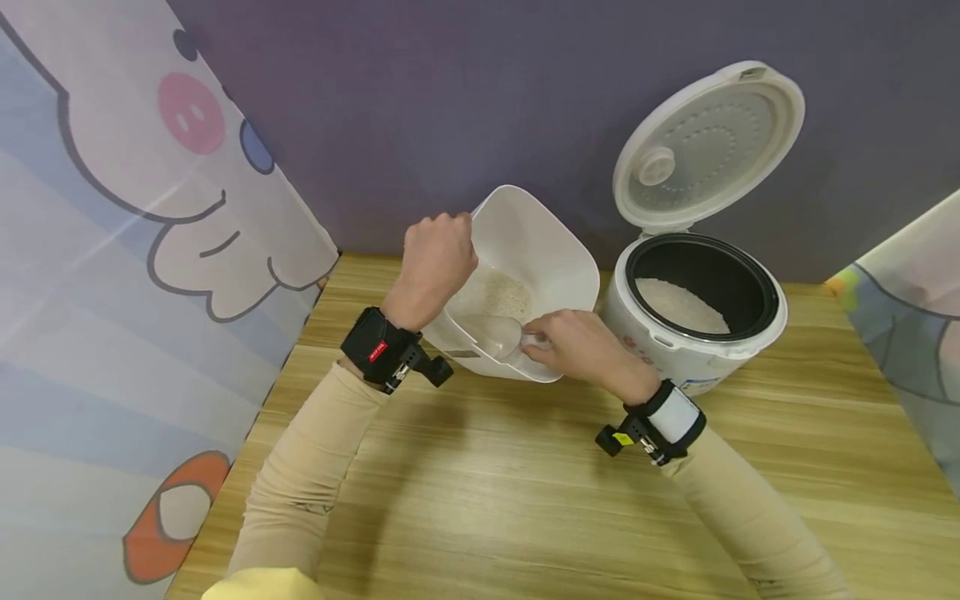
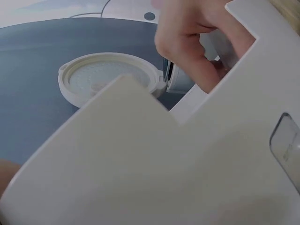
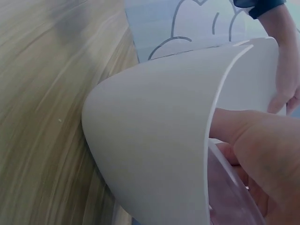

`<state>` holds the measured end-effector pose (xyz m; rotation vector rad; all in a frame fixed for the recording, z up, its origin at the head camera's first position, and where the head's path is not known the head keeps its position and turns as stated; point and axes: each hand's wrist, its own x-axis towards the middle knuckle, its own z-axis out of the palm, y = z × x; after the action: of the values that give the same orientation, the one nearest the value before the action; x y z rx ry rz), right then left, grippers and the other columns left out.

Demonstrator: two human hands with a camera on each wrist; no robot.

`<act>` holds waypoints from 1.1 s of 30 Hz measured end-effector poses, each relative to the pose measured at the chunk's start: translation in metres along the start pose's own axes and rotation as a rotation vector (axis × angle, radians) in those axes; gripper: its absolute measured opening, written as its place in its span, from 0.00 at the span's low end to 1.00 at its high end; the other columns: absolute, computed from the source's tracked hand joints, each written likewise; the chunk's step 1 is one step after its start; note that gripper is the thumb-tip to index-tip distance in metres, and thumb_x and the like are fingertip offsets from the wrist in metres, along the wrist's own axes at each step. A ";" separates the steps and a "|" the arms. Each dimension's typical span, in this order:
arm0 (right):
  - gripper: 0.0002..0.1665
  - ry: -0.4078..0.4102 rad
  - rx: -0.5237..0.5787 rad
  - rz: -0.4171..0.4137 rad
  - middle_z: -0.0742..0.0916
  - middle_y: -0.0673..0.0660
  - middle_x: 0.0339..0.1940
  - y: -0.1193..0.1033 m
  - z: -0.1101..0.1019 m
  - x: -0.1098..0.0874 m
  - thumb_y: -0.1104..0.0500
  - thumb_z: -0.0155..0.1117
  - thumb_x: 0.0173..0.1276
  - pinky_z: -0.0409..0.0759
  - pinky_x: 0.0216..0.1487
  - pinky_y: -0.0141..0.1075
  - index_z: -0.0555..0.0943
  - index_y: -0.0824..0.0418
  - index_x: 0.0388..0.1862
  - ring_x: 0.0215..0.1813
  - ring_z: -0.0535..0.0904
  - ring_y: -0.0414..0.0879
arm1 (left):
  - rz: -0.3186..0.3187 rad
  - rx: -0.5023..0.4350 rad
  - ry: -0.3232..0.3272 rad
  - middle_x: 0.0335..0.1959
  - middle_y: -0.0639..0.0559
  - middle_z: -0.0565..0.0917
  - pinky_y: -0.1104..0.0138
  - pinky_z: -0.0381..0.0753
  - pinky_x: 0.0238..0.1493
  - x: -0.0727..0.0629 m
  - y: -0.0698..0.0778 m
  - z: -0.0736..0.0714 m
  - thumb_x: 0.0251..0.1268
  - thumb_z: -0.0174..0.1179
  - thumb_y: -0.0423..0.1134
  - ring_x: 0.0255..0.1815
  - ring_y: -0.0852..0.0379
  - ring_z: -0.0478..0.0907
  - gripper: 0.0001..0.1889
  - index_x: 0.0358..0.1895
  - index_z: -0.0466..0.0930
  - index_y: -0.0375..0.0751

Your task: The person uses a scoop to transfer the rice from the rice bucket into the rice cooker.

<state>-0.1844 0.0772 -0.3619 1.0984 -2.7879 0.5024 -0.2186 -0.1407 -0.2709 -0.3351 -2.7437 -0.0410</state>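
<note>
- Desk (image 1: 480, 517): yellowish wood grain, set against a plain purple-grey wall (image 1: 420, 100).
- Cartoon-printed sheet (image 1: 82, 350) along the left side; a second printed sheet (image 1: 918, 350) at the right edge.
- White bin (image 1: 543, 237): on the desk near the wall, tilted, mouth toward the wearer; pale grain (image 1: 507, 296) inside.
- Rice cooker (image 1: 652, 358): just right of the bin, lid (image 1: 712, 146) raised; white grain (image 1: 678, 304) in its dark inner pot (image 1: 738, 283).
- Left hand (image 1: 438, 262): fingers curled over the bin's left rim.
- Right hand (image 1: 577, 342): fingers wrapped round the handle of a clear scoop (image 1: 495, 333), its bowl inside the bin.
</note>
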 end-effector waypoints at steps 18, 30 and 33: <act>0.16 0.034 0.004 0.084 0.91 0.54 0.36 0.004 -0.038 -0.008 0.52 0.70 0.68 0.82 0.35 0.48 0.90 0.59 0.49 0.35 0.86 0.49 | -0.001 0.039 -0.007 0.19 0.47 0.75 0.55 0.82 0.23 0.001 0.005 0.001 0.67 0.52 0.29 0.25 0.45 0.84 0.09 0.28 0.78 0.35; 0.14 0.077 0.027 0.075 0.91 0.56 0.35 0.010 -0.068 -0.024 0.57 0.68 0.70 0.81 0.34 0.44 0.89 0.62 0.49 0.27 0.82 0.45 | 0.003 0.014 0.001 0.18 0.49 0.70 0.53 0.81 0.22 0.001 0.002 0.000 0.65 0.52 0.28 0.24 0.44 0.83 0.10 0.24 0.73 0.37; 0.14 0.113 0.017 0.078 0.91 0.55 0.33 0.014 -0.080 -0.031 0.57 0.69 0.69 0.80 0.32 0.44 0.89 0.62 0.49 0.29 0.84 0.47 | 0.001 0.014 -0.003 0.17 0.50 0.68 0.55 0.80 0.21 0.001 0.003 -0.001 0.65 0.52 0.28 0.23 0.46 0.81 0.10 0.24 0.73 0.38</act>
<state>-0.1731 0.1333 -0.2972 0.9357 -2.7416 0.5783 -0.2186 -0.1377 -0.2697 -0.3336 -2.7452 -0.0215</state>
